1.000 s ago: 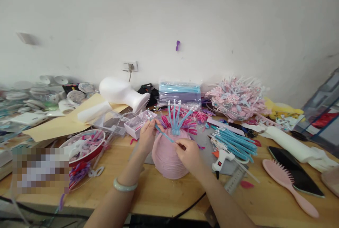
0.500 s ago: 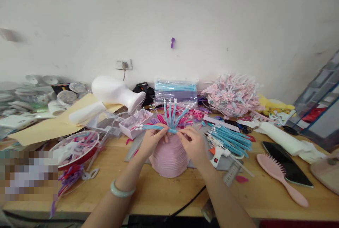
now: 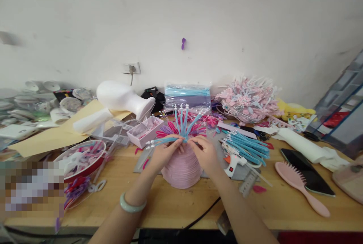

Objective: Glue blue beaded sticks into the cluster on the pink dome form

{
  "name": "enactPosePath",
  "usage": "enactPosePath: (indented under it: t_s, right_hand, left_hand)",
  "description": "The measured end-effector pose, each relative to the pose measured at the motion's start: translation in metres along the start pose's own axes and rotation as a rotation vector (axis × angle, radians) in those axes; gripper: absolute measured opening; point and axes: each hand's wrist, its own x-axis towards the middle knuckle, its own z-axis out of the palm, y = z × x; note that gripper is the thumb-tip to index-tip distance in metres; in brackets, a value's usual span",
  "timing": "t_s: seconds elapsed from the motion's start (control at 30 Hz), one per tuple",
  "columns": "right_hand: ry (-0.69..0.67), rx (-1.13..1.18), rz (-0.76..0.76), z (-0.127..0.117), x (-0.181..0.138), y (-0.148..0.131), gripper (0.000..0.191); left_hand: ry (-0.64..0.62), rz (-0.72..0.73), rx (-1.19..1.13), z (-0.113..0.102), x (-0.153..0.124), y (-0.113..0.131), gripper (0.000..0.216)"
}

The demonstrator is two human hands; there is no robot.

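In front of me a pink ribbed dome (image 3: 181,172) stands on the table. Above it, blue pipe cleaners (image 3: 183,123) tipped with white pearl beads fan upward and to the left. My left hand (image 3: 167,151) pinches their gathered lower ends, with several stems lying across its fingers. Close beside it, my right hand (image 3: 202,151) has thumb and fingers closed at the same joint; the fingertips hide the exact hold. Pink and purple looped pieces (image 3: 166,129) spread out behind the blue stems.
A white hot glue gun (image 3: 235,164) and a pile of blue pipe cleaners (image 3: 249,147) lie right of the dome. Farther right are a pink hairbrush (image 3: 300,187) and a black tablet (image 3: 307,172). A pink box (image 3: 146,132) and a white foam head (image 3: 121,98) are at left.
The blue stems on the left now spread and dip lower over my left hand, and the upright ones fan slightly differently. Both hands stay pinched at the joint.
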Motion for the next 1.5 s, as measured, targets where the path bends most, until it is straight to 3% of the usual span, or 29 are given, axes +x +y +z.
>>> enactPosePath:
  t_s: [0.2, 0.4, 0.63, 0.93, 1.5]
  right_hand:
    - [-0.023, -0.091, -0.045, -0.003, 0.001, 0.002, 0.012]
    - [-0.034, -0.188, -0.053, -0.004, 0.000, -0.002, 0.013]
    - [-0.005, -0.221, -0.100, -0.004, -0.002, 0.001, 0.014]
    - [0.062, -0.339, -0.109, 0.000, -0.002, 0.000, 0.018]
    - [0.109, -0.386, -0.110, 0.008, -0.002, -0.002, 0.020]
  left_hand:
    - [-0.011, 0.147, 0.296, -0.003, 0.000, 0.000, 0.017]
    - [0.044, 0.193, 0.356, -0.001, 0.000, 0.000, 0.018]
    - [-0.022, 0.281, 0.458, 0.000, -0.001, 0.002, 0.016]
    - [0.004, 0.388, 0.635, 0.004, -0.004, -0.005, 0.018]
    - [-0.032, 0.387, 0.668, 0.001, -0.004, -0.005, 0.020]
